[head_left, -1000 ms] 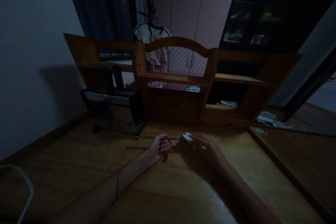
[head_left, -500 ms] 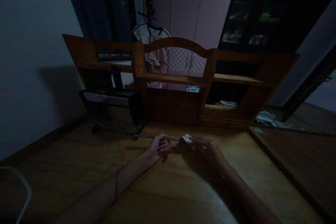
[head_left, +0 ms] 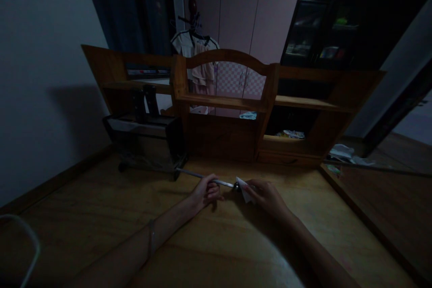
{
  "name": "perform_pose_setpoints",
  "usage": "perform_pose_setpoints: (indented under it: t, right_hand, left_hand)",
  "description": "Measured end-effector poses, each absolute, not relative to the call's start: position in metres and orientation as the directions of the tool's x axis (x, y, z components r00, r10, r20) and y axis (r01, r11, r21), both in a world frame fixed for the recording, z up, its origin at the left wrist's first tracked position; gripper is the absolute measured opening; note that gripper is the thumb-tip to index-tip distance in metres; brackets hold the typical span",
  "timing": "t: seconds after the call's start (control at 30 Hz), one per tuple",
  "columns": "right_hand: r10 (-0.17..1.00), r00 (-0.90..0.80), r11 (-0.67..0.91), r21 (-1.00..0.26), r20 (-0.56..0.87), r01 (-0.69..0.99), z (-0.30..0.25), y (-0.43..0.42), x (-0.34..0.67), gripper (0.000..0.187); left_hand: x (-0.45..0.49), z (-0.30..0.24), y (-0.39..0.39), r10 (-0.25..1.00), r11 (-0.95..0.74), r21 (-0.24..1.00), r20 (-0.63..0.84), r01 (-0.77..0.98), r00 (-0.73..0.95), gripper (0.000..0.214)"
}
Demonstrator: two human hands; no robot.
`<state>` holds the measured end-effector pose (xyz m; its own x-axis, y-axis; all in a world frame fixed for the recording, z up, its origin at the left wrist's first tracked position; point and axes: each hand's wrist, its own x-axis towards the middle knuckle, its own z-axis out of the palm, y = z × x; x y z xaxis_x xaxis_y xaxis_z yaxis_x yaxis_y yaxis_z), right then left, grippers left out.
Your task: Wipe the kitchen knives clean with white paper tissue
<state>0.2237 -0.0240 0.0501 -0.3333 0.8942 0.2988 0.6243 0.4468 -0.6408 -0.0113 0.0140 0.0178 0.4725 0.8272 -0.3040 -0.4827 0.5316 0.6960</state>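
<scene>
My left hand [head_left: 208,192] is closed around a thin metal rod [head_left: 191,173], which slants slightly down from left to right. A shiny, knob-like fitting [head_left: 236,186] sits at the rod's right end; its exact kind is too dark to make out. My right hand [head_left: 268,195] pinches a folded white tissue [head_left: 245,191] against this fitting. The rod's left end is close to the foot of a black box-like device [head_left: 141,141] with two upright black handles; whether they touch, I cannot tell. Both hands are above the wooden tabletop [head_left: 216,243].
A wooden shelf unit [head_left: 221,139] stands across the back of the table. At the lower left a white cable [head_left: 35,243] curves. A raised wooden edge [head_left: 367,220] runs along the right side, with crumpled plastic [head_left: 342,150] beyond it.
The rod has tilted, its left end rising and its right end dropping a little toward me. The tissue has turned and now hangs lower at the fitting, and my right hand has shifted slightly.
</scene>
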Motion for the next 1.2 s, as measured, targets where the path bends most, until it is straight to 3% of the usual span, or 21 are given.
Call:
perform_pose_setpoints:
  t: [0.2, 0.63, 0.83, 1.2]
  right_hand:
    - [0.909, -0.313, 0.411, -0.712, 0.275, 0.570, 0.0498, -0.0231, 0.2249, 0.040]
    - [0.909, -0.326, 0.403, -0.743, 0.259, 0.534, 0.0515, -0.0185, 0.2281, 0.039]
    - [0.914, -0.369, 0.357, -0.762, 0.168, 0.539, 0.0516, -0.0214, 0.2253, 0.042]
    - [0.908, -0.401, 0.328, -0.806, 0.125, 0.492, 0.0513, -0.0198, 0.2263, 0.045]
  left_hand:
    - [-0.0113, 0.0183, 0.0136, 0.828, 0.525, 0.704, -0.293, -0.478, 0.478, 0.047]
    - [-0.0122, 0.0142, 0.0150, 0.820, 0.537, 0.687, -0.289, -0.490, 0.495, 0.048]
    - [-0.0106, 0.0144, 0.0135, 0.844, 0.506, 0.701, -0.283, -0.502, 0.455, 0.047]
    - [-0.0089, 0.0199, 0.0120, 0.837, 0.523, 0.690, -0.306, -0.501, 0.453, 0.046]
